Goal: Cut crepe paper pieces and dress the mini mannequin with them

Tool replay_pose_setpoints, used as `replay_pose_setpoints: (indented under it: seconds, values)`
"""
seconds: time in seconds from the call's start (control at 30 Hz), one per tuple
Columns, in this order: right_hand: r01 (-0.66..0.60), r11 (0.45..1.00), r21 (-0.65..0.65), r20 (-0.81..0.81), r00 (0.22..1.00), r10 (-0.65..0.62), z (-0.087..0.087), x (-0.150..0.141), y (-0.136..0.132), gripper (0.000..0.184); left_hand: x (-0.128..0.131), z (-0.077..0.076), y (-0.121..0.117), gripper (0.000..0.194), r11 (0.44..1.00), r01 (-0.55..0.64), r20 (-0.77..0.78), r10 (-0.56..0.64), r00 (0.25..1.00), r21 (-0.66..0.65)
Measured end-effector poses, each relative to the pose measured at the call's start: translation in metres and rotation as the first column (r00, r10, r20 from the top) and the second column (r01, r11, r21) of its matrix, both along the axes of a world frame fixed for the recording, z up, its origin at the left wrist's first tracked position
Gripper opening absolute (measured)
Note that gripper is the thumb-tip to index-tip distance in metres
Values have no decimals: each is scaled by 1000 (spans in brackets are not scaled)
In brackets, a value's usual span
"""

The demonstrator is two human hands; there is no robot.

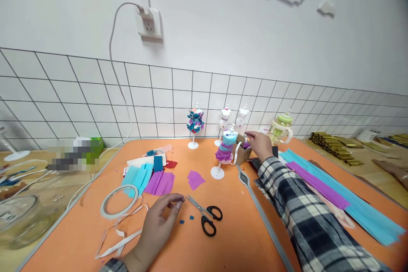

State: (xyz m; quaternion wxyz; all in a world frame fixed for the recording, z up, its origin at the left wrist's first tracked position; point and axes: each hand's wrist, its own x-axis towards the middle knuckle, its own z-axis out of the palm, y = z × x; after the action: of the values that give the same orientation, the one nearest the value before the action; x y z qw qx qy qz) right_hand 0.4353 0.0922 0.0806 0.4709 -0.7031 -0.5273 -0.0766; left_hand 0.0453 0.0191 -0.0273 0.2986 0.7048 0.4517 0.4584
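Note:
My left hand [157, 225] rests on the orange mat [79, 233], fingers loosely curled, fingertips beside the black-handled scissors [205, 214]; it holds nothing that I can see. My right hand [260, 144], in a plaid sleeve, reaches to the far side and pinches something small over a little brown box [241, 153]; what it holds is too small to tell. Just left of that box stands a small white mannequin [225, 151] dressed in blue and purple paper layers.
A tape ring [119, 199] and loose white strips lie by my left hand. Blue and purple paper pieces [149, 177] sit mid-mat; long paper strips [334, 195] lie at right. More mannequins [195, 123] and a green-lidded bottle [281, 127] stand by the wire grid.

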Motion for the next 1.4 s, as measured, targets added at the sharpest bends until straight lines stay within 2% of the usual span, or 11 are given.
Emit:
replay_pose_setpoints:
  seconds: [0.13, 0.27, 0.33, 0.4, 0.47, 0.57, 0.77, 0.93, 1.07, 1.23, 1.4]
  values:
    - [19, 1000, 26, 27, 999, -19, -23, -5, -11, 32, -14, 3, 17, 19, 997, 11, -128, -1, 992, 75]
    - [43, 992, 120, 61, 997, -51, -67, -59, -64, 47, -18, 1, 24, 22, 997, -53, -167, 61, 984, 53]
    - [-121, 990, 76, 138, 984, 110, -86, -98, -90, 37, -17, -2, 25, 24, 997, -74, -170, 79, 982, 32]
    - [-376, 925, -56, 227, 897, 379, -97, -135, -108, 20, -16, -6, 24, 26, 997, -82, -179, 83, 980, 13]
    - [-571, 747, -340, 291, 692, 661, -99, -162, -115, 13, -15, -8, 23, 27, 996, -86, -188, 85, 979, -2]
    - [-553, 655, -515, 228, 648, 727, -101, -182, -114, 22, -14, -7, 20, 27, 997, -82, -204, 78, 976, -12]
    - [-530, 656, -538, 172, 693, 700, -113, -188, -109, 7, -8, 5, 7, 25, 999, 37, -261, -41, 964, -22]
    - [-542, 688, -483, 123, 735, 666, -107, -188, -112, 6, 1, 7, -3, 19, 978, 196, -348, -208, 914, -69]
    - [-551, 703, -451, 93, 754, 651, -102, -185, -114, 9, 3, 4, -5, 14, 981, 179, -413, -192, 890, -71]
    - [-636, 617, -463, 19, 689, 725, -112, -186, -113, 6, -2, 6, -1, 15, 989, 131, -413, -147, 899, -67]
    - [-675, 635, -376, -116, 714, 691, -113, -189, -115, 4, 1, 12, -5, 21, 975, 197, -390, -223, 893, -108]
